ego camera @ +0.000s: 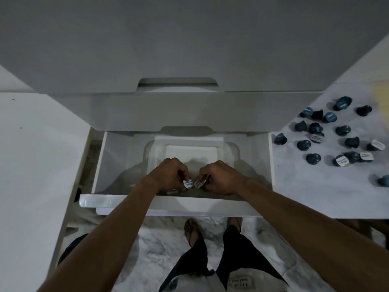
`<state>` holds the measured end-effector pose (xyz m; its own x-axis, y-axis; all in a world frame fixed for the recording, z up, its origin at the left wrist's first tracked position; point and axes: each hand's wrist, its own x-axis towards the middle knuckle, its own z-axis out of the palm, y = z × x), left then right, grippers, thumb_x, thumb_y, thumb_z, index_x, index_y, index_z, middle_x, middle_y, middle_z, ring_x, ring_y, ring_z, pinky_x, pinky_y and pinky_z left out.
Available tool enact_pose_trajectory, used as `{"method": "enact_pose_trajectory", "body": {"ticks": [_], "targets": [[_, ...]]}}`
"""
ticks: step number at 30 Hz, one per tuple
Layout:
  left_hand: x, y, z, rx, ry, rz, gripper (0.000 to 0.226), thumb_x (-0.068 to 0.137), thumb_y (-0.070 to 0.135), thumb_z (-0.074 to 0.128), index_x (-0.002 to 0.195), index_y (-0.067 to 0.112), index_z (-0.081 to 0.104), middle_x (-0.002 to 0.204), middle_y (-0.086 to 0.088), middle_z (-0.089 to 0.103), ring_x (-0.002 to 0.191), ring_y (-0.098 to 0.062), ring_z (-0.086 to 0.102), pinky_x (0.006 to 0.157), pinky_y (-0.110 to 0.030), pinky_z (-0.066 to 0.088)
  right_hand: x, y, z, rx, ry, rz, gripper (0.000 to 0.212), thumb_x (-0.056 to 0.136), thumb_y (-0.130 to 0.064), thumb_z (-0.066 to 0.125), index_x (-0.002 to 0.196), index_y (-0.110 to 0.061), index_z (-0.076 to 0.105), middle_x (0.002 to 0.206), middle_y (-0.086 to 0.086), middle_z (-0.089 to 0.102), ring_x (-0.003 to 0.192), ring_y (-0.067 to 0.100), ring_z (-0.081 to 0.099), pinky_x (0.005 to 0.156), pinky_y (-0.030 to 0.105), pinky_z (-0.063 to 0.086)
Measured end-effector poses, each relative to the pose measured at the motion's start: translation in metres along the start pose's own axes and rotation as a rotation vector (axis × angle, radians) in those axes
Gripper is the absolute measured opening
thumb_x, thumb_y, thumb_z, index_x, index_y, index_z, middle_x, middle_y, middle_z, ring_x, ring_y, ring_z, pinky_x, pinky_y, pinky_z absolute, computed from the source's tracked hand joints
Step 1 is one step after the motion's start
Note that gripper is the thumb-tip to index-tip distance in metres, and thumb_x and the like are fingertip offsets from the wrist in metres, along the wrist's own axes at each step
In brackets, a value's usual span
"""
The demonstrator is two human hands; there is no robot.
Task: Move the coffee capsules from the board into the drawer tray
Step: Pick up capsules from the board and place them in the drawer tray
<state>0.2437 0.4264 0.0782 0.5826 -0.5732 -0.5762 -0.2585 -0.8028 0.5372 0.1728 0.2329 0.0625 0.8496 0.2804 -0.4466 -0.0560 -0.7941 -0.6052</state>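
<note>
**Capsules over the tray, both hands loaded**

Capsules (328,135) lie scattered over the right side of the desk (315,186), on the pale board (357,175) there, some on their sides, some with the white foil label up. They are loose and well apart from the drawer (117,157), so each trip means a reach across to the right.

The drawer stands open below the desk edge, with a clear plastic tray (191,148) sitting against its back wall. Both hands are lowered into the drawer, near the tray's front rim, side by side and almost touching. The left hand (168,175) has its grip pinched on a capsule (188,183) with the white label facing up; the right hand (221,178) pinches another capsule (201,183), seemingly turned on its side, though shadow makes that hard to read. Holding them low and close to the rim suits a gentle set-down rather than a drop.

One or two capsules may already lie at the drawer's front edge, beneath the left wrist, but the dimness hides them. Most of the job looks undone.
</note>
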Motion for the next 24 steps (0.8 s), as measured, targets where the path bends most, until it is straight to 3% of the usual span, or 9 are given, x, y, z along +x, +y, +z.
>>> {"method": "enact_pose_trajectory", "body": {"ticks": [5, 9, 14, 19, 24], "targets": [[0.003, -0.001, -0.001, 0.02, -0.021, 0.022, 0.023, 0.067, 0.003, 0.077, 0.073, 0.024, 0.068, 0.083, 0.003, 0.072, 0.081, -0.012, 0.067, 0.062, -0.012, 0.048, -0.001, 0.001, -0.001, 0.039, -0.03, 0.021, 0.027, 0.072, -0.005, 0.072, 0.094, -0.021, 0.07, 0.096, 0.001, 0.069, 0.086, 0.015, 0.064, 0.077, 0.033, 0.056], [0.0, 0.002, -0.003, 0.013, -0.04, 0.021, 0.017, 0.068, 0.008, 0.074, 0.075, 0.022, 0.069, 0.086, 0.005, 0.071, 0.087, -0.01, 0.065, 0.069, -0.02, 0.053, -0.002, 0.0, -0.001, 0.113, -0.049, 0.05, 0.025, 0.073, -0.005, 0.074, 0.092, -0.022, 0.072, 0.095, -0.003, 0.07, 0.085, 0.011, 0.065, 0.078, 0.027, 0.056], [0.003, 0.0, -0.005, 0.029, -0.041, 0.055, 0.019, 0.072, 0.005, 0.073, 0.078, 0.022, 0.067, 0.088, 0.005, 0.07, 0.086, -0.011, 0.064, 0.069, -0.016, 0.048, -0.001, -0.007, -0.001, 0.142, -0.081, 0.05, 0.02, 0.076, -0.005, 0.073, 0.092, -0.018, 0.072, 0.097, -0.003, 0.071, 0.089, 0.011, 0.066, 0.081, 0.025, 0.055], [0.001, -0.001, -0.004, 0.021, -0.038, 0.062, 0.017, 0.072, 0.005, 0.073, 0.077, 0.02, 0.067, 0.086, 0.004, 0.069, 0.084, -0.011, 0.064, 0.073, -0.024, 0.054, 0.0, -0.01, 0.002, 0.145, -0.07, 0.061, 0.018, 0.078, -0.006, 0.072, 0.09, -0.02, 0.072, 0.098, -0.004, 0.071, 0.09, 0.01, 0.065, 0.084, 0.027, 0.055], [-0.005, -0.003, -0.006, -0.012, 0.001, 0.084, 0.019, 0.073, 0.009, 0.077, 0.08, 0.023, 0.066, 0.086, 0.009, 0.067, 0.082, -0.004, 0.061, 0.064, -0.006, 0.043, -0.01, -0.014, -0.006, 0.172, 0.004, 0.074, 0.019, 0.078, -0.009, 0.072, 0.096, -0.015, 0.07, 0.096, -0.006, 0.068, 0.085, 0.005, 0.062, 0.071, 0.01, 0.046]]}}
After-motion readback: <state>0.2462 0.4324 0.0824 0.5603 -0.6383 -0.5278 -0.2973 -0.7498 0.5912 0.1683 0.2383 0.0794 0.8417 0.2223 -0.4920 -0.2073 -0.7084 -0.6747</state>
